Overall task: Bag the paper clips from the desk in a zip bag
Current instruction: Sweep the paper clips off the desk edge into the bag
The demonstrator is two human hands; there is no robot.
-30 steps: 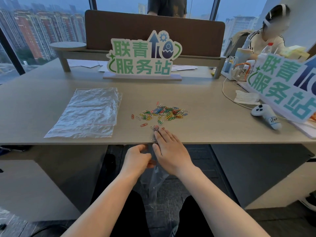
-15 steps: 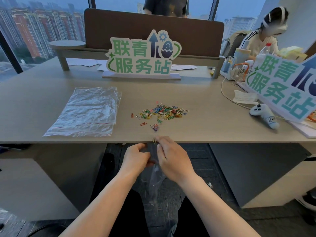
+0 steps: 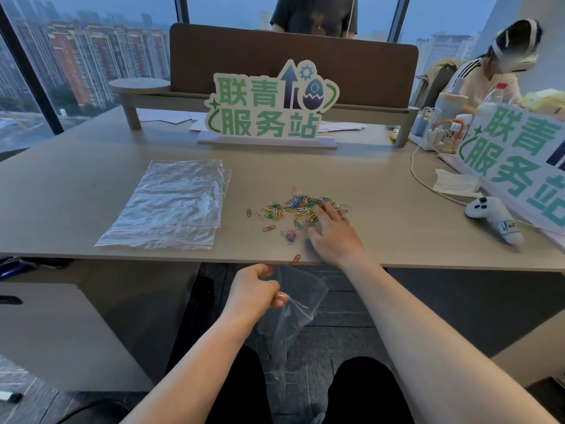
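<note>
A view looking down from a seated person's head at a grey desk (image 3: 91, 185) beside tall windows. The left hand (image 3: 255, 293) hangs just below the desk's near edge, thumb and fingers pinched closed on the top edge of a clear zip bag (image 3: 293, 313), which droops down between the knees. Held there, the bag's mouth sits under the edge, probably so clips can be swept or dropped straight in. The mouth looks only loosely parted; how far it gapes is hard to tell through the clear plastic.

The right hand (image 3: 331, 231) lies palm down on the desk with fingers spread and slightly curled, fingertips touching the near right side of a loose heap of coloured paper clips (image 3: 301, 206). It grips nothing that can be seen (anything under the palm is hidden). A small cluster of clips (image 3: 289, 236) lies just left of this hand, a few singles are scattered further left, and one orange clip (image 3: 296, 258) rests at the very edge of the desk, right above the bag.

A stack of spare zip bags (image 3: 171, 203) lies flat to the left, well apart from the clips. A green-lettered sign (image 3: 269, 111) stands behind the heap
</note>
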